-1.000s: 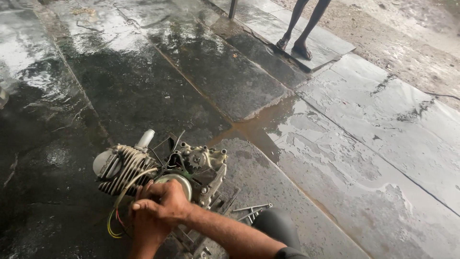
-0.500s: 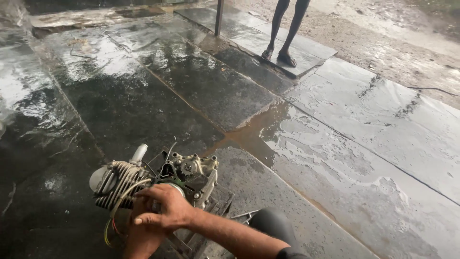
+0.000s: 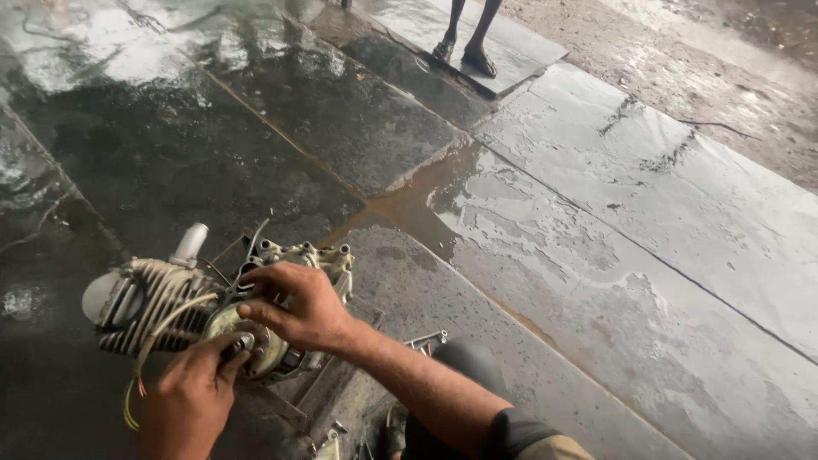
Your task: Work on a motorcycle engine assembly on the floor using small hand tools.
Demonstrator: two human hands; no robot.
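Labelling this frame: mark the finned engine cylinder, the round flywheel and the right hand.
finned engine cylinder point(image 3: 145, 307), head view, on its ribs.
round flywheel point(image 3: 223, 322), head view, on its rim.
right hand point(image 3: 302, 308), head view, on its back.

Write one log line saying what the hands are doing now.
left hand: fingertips on round flywheel | right hand: gripping small engine | floor: wet stone slabs

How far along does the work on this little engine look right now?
Partway, it seems. The small engine lies on its side on the wet stone floor, already stripped bare, with loose yellow wires hanging free. In hand: the right hand steadies the round flywheel part while the left hand puts its fingertips at the centre. Loose metal pieces beside it lie unfitted.
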